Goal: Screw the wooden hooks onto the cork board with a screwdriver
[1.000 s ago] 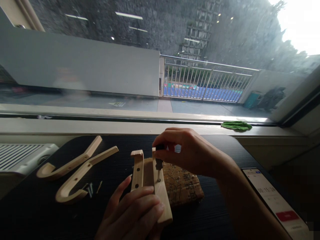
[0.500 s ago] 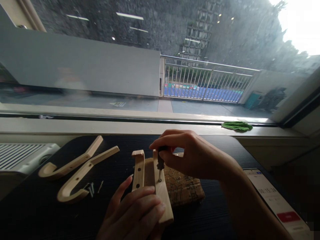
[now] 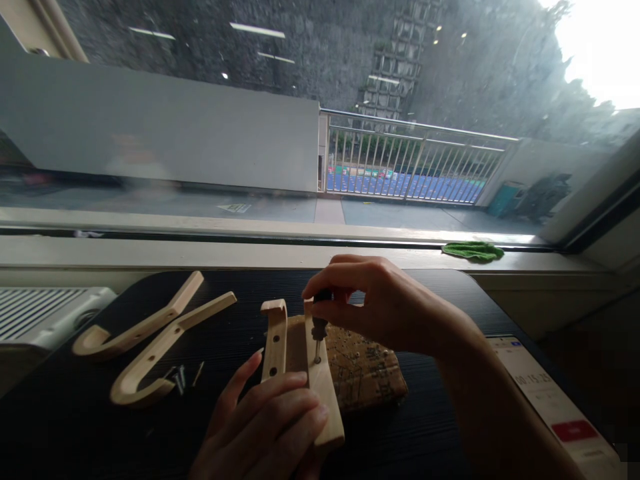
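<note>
The wooden piece (image 3: pixel 330 403) lay across the left part of the brown patterned block (image 3: pixel 373 377), hiding some of it from view; whether its weight bore on the block could not be told. The left hand (image 3: pixel 273 423), at the near left of the block, was curled over the piece's near part, its thumb by the hooked strip (image 3: pixel 275 343). The right hand (image 3: pixel 367 297), above the block, held a narrow pinch on the dark handle of the screwdriver (image 3: pixel 319 328), whose tip met the screw (image 3: pixel 317 361) in the piece.

The bare wood looked light and stiff — dry enough to grip well, though apt to twist under the driver and perhaps to split around the screw. Its broad near end, in front of the block, seemed the best hold, well clear of the tip. The driver's slim handle suited fingertips — kept in line with the shank.

Left of the block, two wooden hooks (image 3: pixel 143 367) and some loose screws (image 3: pixel 179 380) lay on the worktop (image 3: pixel 390 443).
</note>
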`<state>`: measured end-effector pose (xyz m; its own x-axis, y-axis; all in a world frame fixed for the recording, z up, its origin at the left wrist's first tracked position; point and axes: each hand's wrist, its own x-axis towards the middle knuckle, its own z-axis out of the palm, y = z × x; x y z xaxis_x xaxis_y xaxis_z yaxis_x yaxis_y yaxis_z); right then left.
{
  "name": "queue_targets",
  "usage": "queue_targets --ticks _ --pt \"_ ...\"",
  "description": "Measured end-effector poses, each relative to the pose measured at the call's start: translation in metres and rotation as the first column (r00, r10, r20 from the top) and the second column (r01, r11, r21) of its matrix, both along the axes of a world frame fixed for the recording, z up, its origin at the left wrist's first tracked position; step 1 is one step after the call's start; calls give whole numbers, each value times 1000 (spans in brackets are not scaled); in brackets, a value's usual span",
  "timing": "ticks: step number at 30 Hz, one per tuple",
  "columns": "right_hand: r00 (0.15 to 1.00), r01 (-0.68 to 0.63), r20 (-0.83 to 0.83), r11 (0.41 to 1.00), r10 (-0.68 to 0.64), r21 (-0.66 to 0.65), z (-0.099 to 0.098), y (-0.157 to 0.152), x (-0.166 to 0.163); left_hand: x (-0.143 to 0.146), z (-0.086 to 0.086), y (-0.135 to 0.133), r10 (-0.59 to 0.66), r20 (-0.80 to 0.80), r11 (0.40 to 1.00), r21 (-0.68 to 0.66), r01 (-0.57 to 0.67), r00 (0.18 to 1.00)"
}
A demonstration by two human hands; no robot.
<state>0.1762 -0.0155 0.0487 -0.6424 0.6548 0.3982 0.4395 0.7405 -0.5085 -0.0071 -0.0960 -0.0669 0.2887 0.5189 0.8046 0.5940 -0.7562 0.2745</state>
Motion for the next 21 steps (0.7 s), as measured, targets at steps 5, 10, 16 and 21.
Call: queue_targets --ticks 5,10,16,21 --pt "1000 22 3 1000 -22 15 0 0 -1 1 1 0 4 14 1000 -3 -4 1000" --pt "999 39 6 999 -39 6 0 -3 -1 1 2 0 12 9 1000 15 -12 1000" --pt "1000 2 13 1000 -2 -17 1 -3 3 1 1 2 11 0 1000 22 -11 1000" --pt "1000 22 3 1000 -22 -20 2 -2 2 0 0 2 4 -6 1000 12 -3 1000"
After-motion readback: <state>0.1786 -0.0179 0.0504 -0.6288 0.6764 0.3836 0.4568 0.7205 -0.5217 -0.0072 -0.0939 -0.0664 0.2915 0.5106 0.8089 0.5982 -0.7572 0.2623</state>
